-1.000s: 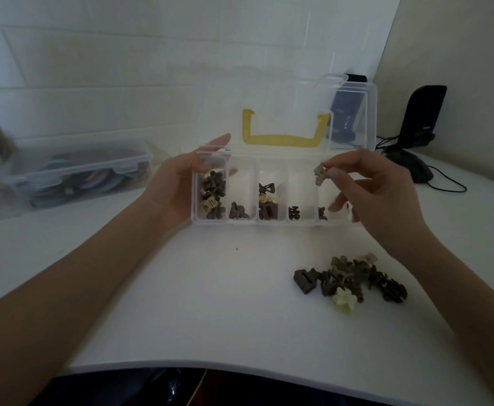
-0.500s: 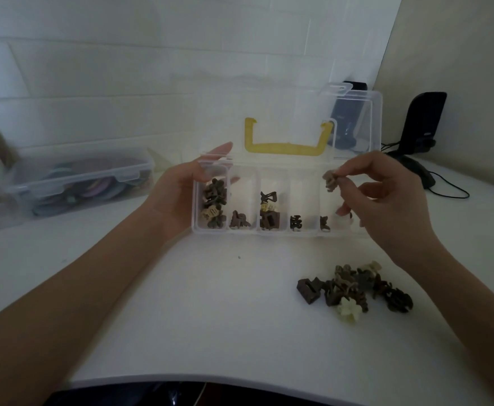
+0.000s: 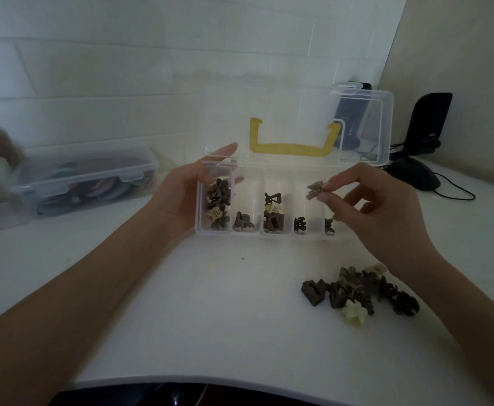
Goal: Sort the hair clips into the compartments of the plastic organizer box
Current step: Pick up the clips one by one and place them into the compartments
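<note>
A clear plastic organizer box stands open on the white table, its lid with a yellow handle leaning back. Its row of compartments holds dark and cream hair clips. My left hand grips the box's left end. My right hand pinches a small brown hair clip between thumb and forefinger, above the fourth compartment from the left. A loose pile of hair clips, mostly dark brown with a pale yellow one, lies on the table under my right wrist.
A closed clear storage box with coloured items sits at the left by the wall. A black device on a stand and a black mouse with its cable are at the back right. The table's front edge curves near me.
My right hand with the brown clip has stayed above the right part of the box, shifting only slightly. My left hand keeps its hold on the box.
</note>
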A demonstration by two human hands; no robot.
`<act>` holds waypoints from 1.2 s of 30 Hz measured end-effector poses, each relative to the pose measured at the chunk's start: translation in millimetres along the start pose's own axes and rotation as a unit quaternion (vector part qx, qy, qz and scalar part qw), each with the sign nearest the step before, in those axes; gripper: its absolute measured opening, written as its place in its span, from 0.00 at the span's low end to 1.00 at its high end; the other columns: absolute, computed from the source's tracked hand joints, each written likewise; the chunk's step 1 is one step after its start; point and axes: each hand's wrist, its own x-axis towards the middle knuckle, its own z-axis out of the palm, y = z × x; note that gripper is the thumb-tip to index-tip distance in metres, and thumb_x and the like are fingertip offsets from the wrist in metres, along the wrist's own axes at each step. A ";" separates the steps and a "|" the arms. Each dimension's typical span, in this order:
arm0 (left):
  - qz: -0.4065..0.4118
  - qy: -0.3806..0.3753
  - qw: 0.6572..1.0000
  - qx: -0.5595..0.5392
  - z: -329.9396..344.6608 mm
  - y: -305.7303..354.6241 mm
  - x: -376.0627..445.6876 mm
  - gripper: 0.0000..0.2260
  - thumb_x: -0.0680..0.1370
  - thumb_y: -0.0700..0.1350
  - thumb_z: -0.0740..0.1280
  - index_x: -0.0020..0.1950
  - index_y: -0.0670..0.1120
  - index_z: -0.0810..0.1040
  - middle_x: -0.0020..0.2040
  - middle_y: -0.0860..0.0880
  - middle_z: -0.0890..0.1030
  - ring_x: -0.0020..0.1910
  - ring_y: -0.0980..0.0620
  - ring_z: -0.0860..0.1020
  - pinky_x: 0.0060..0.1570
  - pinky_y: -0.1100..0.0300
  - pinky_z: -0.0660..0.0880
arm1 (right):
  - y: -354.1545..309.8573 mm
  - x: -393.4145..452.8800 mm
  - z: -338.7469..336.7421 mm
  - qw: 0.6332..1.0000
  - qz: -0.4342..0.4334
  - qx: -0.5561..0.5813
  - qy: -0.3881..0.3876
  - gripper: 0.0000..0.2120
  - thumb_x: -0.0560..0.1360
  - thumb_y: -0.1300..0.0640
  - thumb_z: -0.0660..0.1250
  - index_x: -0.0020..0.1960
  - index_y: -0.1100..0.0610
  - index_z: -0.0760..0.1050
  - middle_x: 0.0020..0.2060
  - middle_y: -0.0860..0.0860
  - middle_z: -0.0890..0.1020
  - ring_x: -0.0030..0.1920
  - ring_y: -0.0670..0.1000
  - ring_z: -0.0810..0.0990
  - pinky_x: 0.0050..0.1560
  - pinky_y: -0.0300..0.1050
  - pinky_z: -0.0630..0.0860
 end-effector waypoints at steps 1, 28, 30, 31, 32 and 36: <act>0.000 -0.002 1.000 -0.002 -0.4 -0.4 0.0 0.27 0.65 0.38 0.56 0.62 0.50 0.78 0.62 0.43 0.78 0.54 0.46 0.80 0.60 0.50 0.72 | -0.3 -0.9 1.3 1.000 -0.007 -0.014 -0.006 0.03 0.70 0.53 0.70 0.42 0.51 0.77 0.42 0.36 0.82 0.33 0.48 0.80 0.29 0.36 0.73; -0.006 0.004 0.999 -0.047 6.5 -1.8 4.1 0.26 0.61 0.39 0.68 0.59 0.51 0.79 0.58 0.46 0.81 0.54 0.45 0.80 0.48 0.53 0.79 | -23.3 2.4 -7.9 0.862 -0.048 -0.227 -0.451 0.19 0.62 0.30 0.60 0.50 0.33 0.77 0.33 0.31 0.75 0.34 0.36 0.73 0.36 0.31 0.69; -0.005 -0.004 0.999 -0.053 7.6 -1.1 3.9 0.33 0.54 0.41 0.76 0.60 0.50 0.80 0.57 0.46 0.81 0.53 0.46 0.80 0.49 0.53 0.79 | -26.3 1.8 -7.8 0.864 -0.057 -0.222 -0.448 0.19 0.64 0.31 0.59 0.49 0.34 0.78 0.34 0.29 0.74 0.34 0.36 0.74 0.36 0.32 0.69; -0.007 -0.007 0.999 -0.054 7.2 -1.7 4.5 0.37 0.49 0.44 0.79 0.59 0.50 0.80 0.59 0.46 0.81 0.53 0.46 0.80 0.50 0.52 0.79 | -26.9 2.0 -8.5 0.865 -0.055 -0.216 -0.450 0.20 0.63 0.30 0.58 0.49 0.34 0.78 0.34 0.29 0.74 0.34 0.36 0.74 0.36 0.32 0.69; -0.007 -0.009 0.998 -0.054 7.1 -1.9 4.6 0.39 0.46 0.45 0.80 0.59 0.50 0.80 0.59 0.45 0.81 0.53 0.46 0.80 0.51 0.52 0.78 | -27.7 2.6 -10.0 0.866 -0.044 -0.205 -0.455 0.20 0.62 0.29 0.59 0.50 0.33 0.78 0.33 0.32 0.75 0.33 0.37 0.74 0.35 0.34 0.69; -0.006 -0.015 0.998 -0.061 4.9 -2.9 5.8 0.38 0.46 0.46 0.79 0.57 0.50 0.82 0.54 0.47 0.83 0.50 0.47 0.81 0.47 0.53 0.79 | -29.6 -1.3 -12.4 0.848 -0.025 -0.217 -0.483 0.21 0.61 0.29 0.64 0.52 0.32 0.74 0.28 0.42 0.74 0.31 0.40 0.72 0.32 0.35 0.68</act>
